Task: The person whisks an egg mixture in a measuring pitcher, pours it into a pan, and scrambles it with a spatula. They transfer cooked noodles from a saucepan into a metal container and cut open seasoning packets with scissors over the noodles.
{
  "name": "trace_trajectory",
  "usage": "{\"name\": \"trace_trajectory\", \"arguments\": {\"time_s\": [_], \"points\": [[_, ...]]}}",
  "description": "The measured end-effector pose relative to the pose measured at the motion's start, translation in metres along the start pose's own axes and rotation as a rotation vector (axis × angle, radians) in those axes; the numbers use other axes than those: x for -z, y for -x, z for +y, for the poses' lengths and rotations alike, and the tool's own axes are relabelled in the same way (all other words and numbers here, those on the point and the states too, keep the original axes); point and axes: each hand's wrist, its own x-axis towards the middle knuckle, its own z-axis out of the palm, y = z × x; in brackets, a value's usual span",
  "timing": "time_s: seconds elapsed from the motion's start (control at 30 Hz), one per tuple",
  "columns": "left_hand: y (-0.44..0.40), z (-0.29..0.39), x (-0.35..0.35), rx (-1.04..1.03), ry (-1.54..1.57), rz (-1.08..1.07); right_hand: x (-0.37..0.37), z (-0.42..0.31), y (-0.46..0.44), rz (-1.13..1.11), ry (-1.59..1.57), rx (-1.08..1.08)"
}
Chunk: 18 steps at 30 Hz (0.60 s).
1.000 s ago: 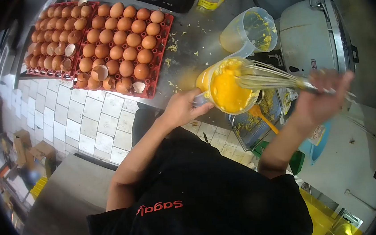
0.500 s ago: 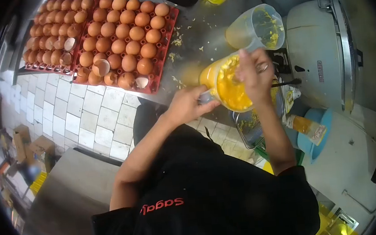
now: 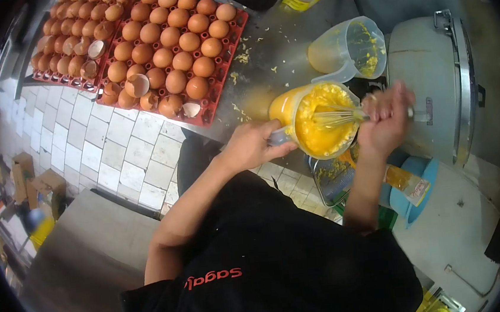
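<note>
My left hand (image 3: 255, 145) is closed around the handle of a clear plastic measuring jug (image 3: 282, 109). Yellow beaten egg (image 3: 315, 137) with pale lumps fills much of the jug, which tilts with its mouth towards me. In my right hand (image 3: 385, 114) is the handle of a wire whisk (image 3: 339, 116); its wires dip into the egg near the jug's right side. Beyond this jug, a second clear jug (image 3: 330, 51) stands on the counter, with yellow bits stuck to its inner wall.
A red tray of brown eggs (image 3: 221, 96) lies on the metal counter (image 3: 264, 45), a tray of broken shells (image 3: 68, 47) to its left. A large lidded grey cooker (image 3: 418, 70) stands at right. Below it are a blue basin (image 3: 428, 191) and a wire basket (image 3: 327, 188).
My right hand has moved right and tilted, so the whisk now shows inside the jug. The left hand keeps its hold on the jug's handle. The whole view has shifted slightly.
</note>
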Motion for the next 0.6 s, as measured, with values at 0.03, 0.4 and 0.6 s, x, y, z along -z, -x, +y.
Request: {"name": "trace_trajectory", "arguments": {"time_s": [0.03,0.4,0.6], "points": [[-0.002,0.0,0.003,0.026,0.012,-0.009,0.002,0.001,-0.002,0.01,-0.218,0.041],[0.003,0.003,0.0,0.102,-0.014,-0.063,-0.009,-0.008,0.011,0.098,0.446,0.095],[0.002,0.0,-0.004,0.078,0.025,-0.045,-0.017,-0.018,0.013,-0.012,0.701,0.013]]}}
